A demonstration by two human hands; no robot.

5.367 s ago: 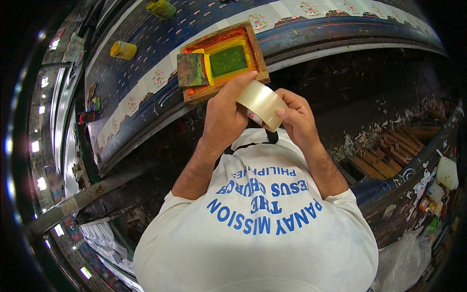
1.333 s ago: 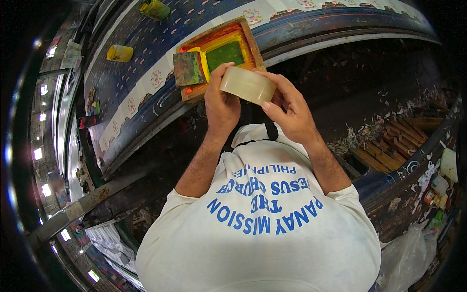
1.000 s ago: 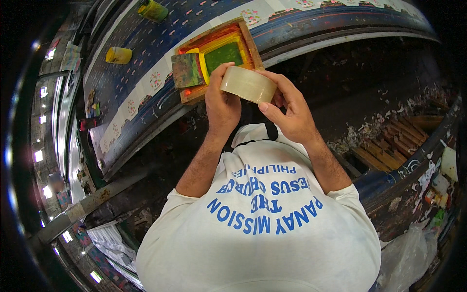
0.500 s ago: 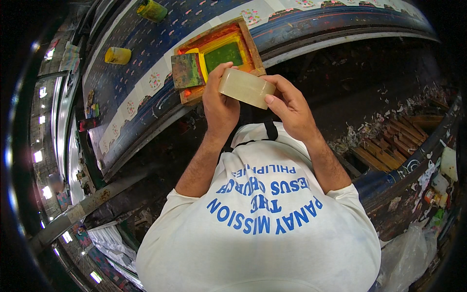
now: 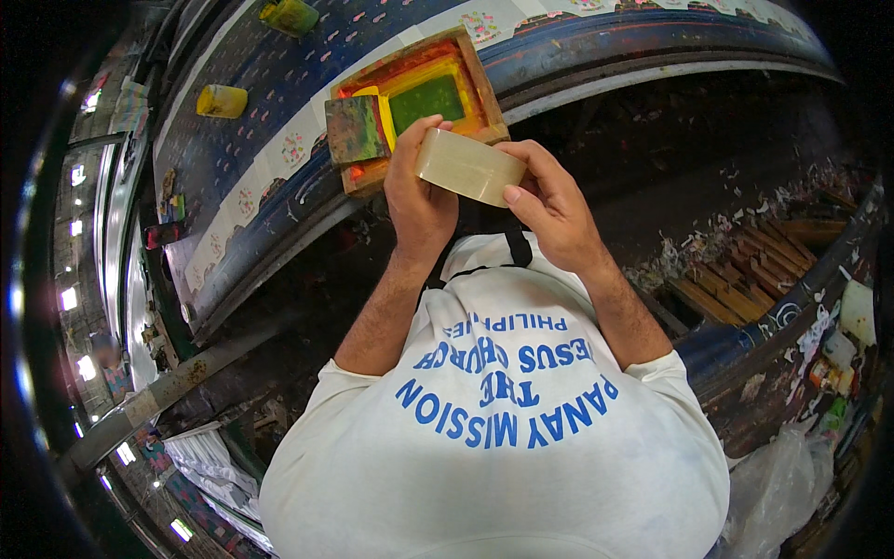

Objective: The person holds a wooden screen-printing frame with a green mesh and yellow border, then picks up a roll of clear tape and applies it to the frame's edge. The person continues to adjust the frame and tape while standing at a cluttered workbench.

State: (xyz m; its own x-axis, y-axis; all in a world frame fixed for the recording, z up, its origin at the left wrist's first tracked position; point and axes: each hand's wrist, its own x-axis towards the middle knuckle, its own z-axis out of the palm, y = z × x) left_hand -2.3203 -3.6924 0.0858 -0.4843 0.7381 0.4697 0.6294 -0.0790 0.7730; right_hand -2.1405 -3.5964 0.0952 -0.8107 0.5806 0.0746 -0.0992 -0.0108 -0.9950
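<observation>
Between my two hands is a wide roll of clear, yellowish packing tape [image 5: 471, 168], held edge-on in front of my chest. My left hand [image 5: 419, 186] grips its left end, with the fingers partly hidden behind the roll. My right hand [image 5: 555, 200] pinches the right end, thumb on the near face. Just beyond the roll, a wooden screen-printing frame [image 5: 484, 82] stained red and yellow lies on the long table's near edge, its mesh [image 5: 426, 104] dark green. A paint-smeared squeegee-like block [image 5: 356, 130] rests across the frame's left side.
The long printing table [image 5: 596, 56] carries a strip of printed white fabric [image 5: 293, 149]. Two yellow-stained containers, one lying yellow cup [image 5: 222, 102] and one pot [image 5: 289, 17], are on its far side. Wooden slats [image 5: 745, 275] and scraps lie low at right; a metal bar [image 5: 177, 382] crosses at left.
Both hands and the tape roll stay almost in place. The view has shifted very slightly, so the table and frame appear a little higher and farther left.
</observation>
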